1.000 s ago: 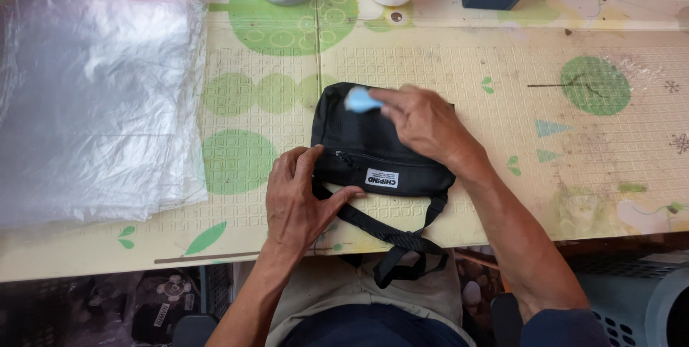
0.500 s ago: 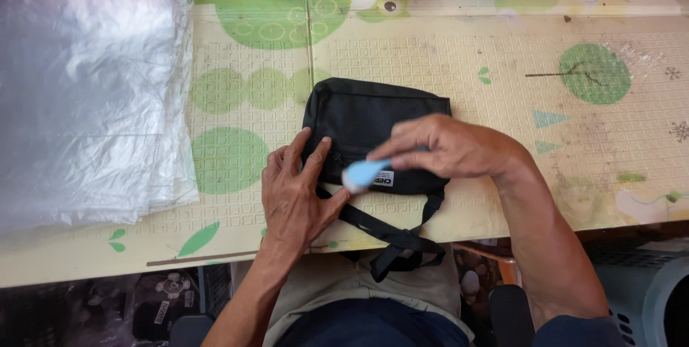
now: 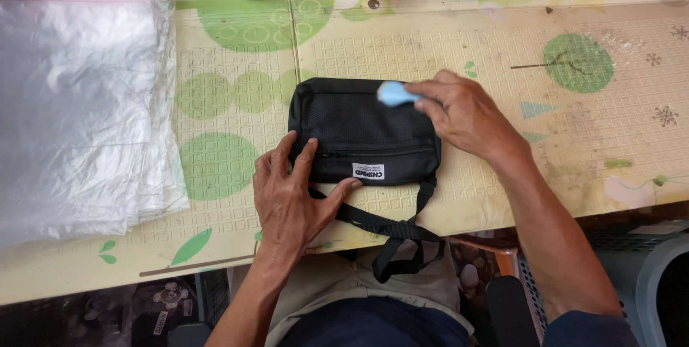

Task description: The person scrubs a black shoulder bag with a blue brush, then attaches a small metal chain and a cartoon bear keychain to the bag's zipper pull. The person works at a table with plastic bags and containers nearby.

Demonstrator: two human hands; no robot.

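One black pouch (image 3: 362, 132) lies flat on the bench (image 3: 502, 38), near its front edge, its strap (image 3: 387, 228) hanging over that edge. The left hand (image 3: 294, 196) rests spread and flat on the pouch's lower left corner, fingers apart. The right hand (image 3: 463, 114) sits at the pouch's upper right, its fingers pinching one small light-blue piece (image 3: 392, 93) against the top of the fabric. One stack of clear plastic bags (image 3: 79, 103) lies well to the left.

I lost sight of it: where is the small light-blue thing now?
In the head view, the light-blue thing is pinched in the right hand, at the black pouch's upper right edge.
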